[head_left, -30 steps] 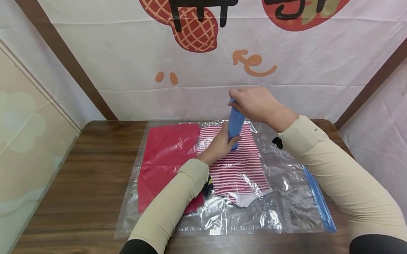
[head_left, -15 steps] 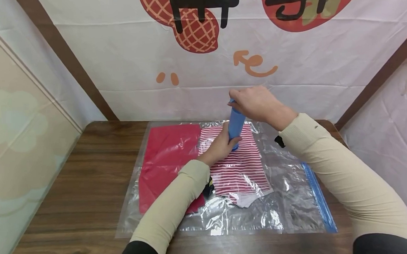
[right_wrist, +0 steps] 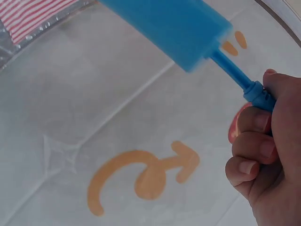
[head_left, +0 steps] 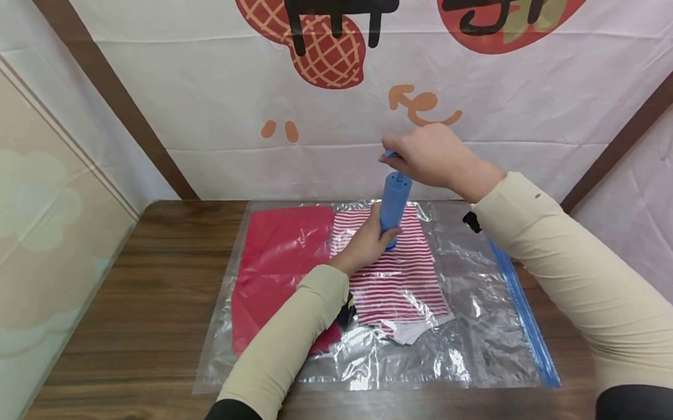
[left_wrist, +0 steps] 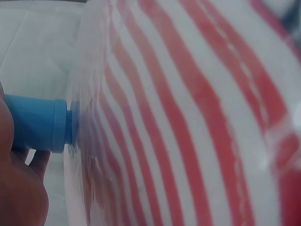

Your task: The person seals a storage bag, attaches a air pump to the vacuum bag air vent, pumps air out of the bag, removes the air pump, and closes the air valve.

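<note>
A blue hand pump (head_left: 396, 200) stands tilted on a clear plastic storage bag (head_left: 482, 329). My left hand (head_left: 364, 242) grips the lower part of its barrel, and in the left wrist view the pump's end meets the bag's film. My right hand (head_left: 434, 156) curls round the pump's handle (right_wrist: 259, 95). A length of thin rod shows between handle and barrel in the right wrist view. Inside the bag lie a folded red cloth (head_left: 282, 265) on the left and a red-and-white striped garment (head_left: 396, 290) beside it, under the pump.
The bag lies on a brown wooden table (head_left: 106, 314). A blue zip strip (head_left: 525, 314) runs along the bag's right edge. Behind the table hangs a white printed cloth (head_left: 219, 88), close to my right hand.
My right hand has risen, drawing the handle and rod up out of the pump barrel. My left hand keeps its grip on the barrel, nearly in place.
</note>
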`<state>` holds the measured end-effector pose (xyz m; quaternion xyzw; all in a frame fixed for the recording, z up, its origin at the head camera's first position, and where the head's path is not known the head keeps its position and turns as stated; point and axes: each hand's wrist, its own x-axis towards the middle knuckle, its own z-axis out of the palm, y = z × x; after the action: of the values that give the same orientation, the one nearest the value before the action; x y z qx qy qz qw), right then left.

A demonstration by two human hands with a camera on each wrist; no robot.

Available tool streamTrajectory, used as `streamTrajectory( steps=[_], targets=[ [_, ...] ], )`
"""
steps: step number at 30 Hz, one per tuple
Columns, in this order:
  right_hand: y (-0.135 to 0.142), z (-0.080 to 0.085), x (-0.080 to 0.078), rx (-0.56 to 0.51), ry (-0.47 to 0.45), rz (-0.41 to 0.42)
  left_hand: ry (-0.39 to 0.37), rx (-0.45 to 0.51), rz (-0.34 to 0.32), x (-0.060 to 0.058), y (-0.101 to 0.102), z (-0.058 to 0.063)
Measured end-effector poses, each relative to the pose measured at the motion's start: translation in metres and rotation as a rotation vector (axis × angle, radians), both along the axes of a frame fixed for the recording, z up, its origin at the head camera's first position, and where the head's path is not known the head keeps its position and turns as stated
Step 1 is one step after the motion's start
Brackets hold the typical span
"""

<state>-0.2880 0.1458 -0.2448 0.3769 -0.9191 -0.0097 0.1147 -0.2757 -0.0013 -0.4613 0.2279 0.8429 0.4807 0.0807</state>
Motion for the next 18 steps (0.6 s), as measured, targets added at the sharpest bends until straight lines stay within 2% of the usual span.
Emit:
streamTrajectory(
  steps=[9, 18],
  targets=[
    [0.003, 0.034, -0.001, -0.001, 0.03, -0.002, 0.0, -0.033, 0.025, -0.001, 0.003, 0.001],
    [0.007, 0.065, -0.001, -0.022, 0.085, 0.01, 0.012, -0.024, 0.033, -0.004, 0.005, -0.001]
  ],
)
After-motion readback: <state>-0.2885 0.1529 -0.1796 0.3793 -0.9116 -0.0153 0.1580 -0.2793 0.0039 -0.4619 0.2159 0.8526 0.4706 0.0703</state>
